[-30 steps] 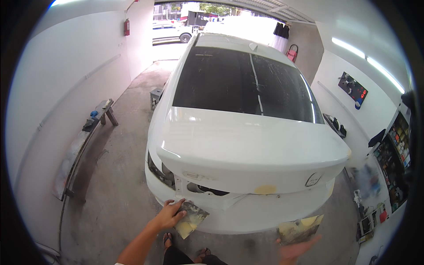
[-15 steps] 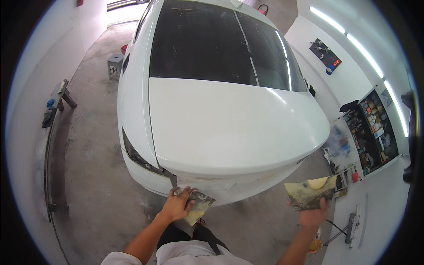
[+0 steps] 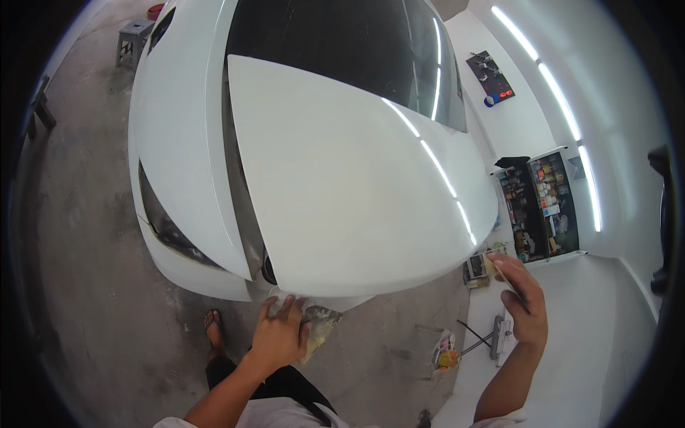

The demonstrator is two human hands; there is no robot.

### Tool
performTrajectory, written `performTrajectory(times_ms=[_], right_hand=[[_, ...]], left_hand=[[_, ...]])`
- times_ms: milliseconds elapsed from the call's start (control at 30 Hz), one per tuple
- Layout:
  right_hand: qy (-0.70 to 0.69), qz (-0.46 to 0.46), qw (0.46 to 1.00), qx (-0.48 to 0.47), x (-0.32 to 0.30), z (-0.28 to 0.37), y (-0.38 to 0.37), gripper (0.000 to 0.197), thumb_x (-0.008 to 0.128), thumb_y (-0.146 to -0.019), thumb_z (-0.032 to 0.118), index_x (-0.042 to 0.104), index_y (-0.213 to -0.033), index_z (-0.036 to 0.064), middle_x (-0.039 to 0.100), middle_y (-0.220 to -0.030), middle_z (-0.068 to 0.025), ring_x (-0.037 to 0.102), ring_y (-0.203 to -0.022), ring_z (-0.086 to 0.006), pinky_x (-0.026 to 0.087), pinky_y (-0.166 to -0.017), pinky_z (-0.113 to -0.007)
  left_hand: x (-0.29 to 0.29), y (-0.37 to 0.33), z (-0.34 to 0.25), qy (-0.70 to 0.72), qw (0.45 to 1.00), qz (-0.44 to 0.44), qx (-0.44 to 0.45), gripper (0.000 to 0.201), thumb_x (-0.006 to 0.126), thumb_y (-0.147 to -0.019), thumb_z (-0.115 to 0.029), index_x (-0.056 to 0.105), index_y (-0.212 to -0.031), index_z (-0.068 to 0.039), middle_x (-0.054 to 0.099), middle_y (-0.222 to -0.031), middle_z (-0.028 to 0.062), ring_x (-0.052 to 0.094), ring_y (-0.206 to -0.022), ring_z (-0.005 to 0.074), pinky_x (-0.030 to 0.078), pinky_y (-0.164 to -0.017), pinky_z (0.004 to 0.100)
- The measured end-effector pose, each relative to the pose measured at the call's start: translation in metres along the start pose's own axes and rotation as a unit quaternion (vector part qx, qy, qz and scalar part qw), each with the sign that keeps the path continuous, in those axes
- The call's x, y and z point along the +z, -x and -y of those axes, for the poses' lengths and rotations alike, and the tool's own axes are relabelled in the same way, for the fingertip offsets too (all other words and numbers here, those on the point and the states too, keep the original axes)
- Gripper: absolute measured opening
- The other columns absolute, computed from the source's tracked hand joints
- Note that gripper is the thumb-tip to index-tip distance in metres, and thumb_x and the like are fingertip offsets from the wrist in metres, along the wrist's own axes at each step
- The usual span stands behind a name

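Observation:
A white car's trunk lid stands raised a little, with a dark gap along its left side. At its near left corner is my left hand, the fingertips up against the edge. A thin flat sheet with grey and yellowish smears sticks out from between this hand's thumb and fingers. Off to the right of the car, my right hand holds a smeared flat board, turned nearly edge-on, so only a yellowish strip of the board shows by the fingertips. The dark tail light sits left of the lid.
A grey stool stands beside the car at the far left. A wall cabinet full of small containers is on the right. Below it are a folding stand and a low rack with colourful items. A sandalled foot shows near the bumper.
The trunk lid has risen from shut, with my left hand at its edge. The right hand has moved up and turned its board edge-on. My view has shifted closer to the car.

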State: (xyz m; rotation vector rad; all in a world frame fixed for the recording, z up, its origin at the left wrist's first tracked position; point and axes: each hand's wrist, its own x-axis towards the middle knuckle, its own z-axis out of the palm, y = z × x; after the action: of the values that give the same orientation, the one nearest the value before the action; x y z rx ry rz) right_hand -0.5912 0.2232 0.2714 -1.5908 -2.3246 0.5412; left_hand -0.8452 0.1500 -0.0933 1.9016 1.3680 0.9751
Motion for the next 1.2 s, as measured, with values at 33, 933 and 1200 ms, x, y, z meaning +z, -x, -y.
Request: performTrajectory(times_ms=[33, 933, 1200], right_hand=[[0.097, 0.069, 0.993, -0.002, -0.002, 0.014, -0.021, 0.054, 0.063, -0.081, -0.007, 0.066, -0.133, 0.0058, 0.065, -0.135, -0.0185, 0.062, -0.125, -0.0365, 0.048, -0.105, -0.044], [0.207, 0.184, 0.960, 0.033, 0.025, 0.039, -0.098, 0.068, 0.052, -0.078, -0.010, 0.066, -0.138, 0.0176, 0.064, -0.131, -0.0146, 0.063, -0.118, -0.0334, 0.049, -0.104, -0.039], [0.189, 0.053, 0.981, -0.007, 0.071, 0.044, -0.035, 0.068, 0.058, -0.077, -0.006, 0.067, -0.137, 0.0249, 0.064, -0.129, -0.0100, 0.061, -0.121, -0.0334, 0.050, -0.100, -0.042]], left_hand=[[0.000, 0.000, 0.000, 0.004, 1.000, -0.005, 0.003, 0.051, 0.063, -0.092, -0.022, 0.057, -0.130, 0.010, 0.070, -0.111, 0.0345, 0.071, -0.111, 0.0394, 0.032, -0.117, 0.0547], [0.000, 0.001, -0.015, -0.040, 0.999, -0.010, 0.002, 0.051, 0.063, -0.091, -0.022, 0.058, -0.134, 0.004, 0.071, -0.116, 0.0312, 0.069, -0.117, 0.0369, 0.032, -0.117, 0.0544], [-0.002, -0.001, -0.016, -0.051, 0.998, 0.020, -0.008, 0.047, 0.063, -0.091, -0.022, 0.061, -0.129, 0.006, 0.070, -0.120, 0.0305, 0.068, -0.120, 0.0363, 0.031, -0.117, 0.0554]])
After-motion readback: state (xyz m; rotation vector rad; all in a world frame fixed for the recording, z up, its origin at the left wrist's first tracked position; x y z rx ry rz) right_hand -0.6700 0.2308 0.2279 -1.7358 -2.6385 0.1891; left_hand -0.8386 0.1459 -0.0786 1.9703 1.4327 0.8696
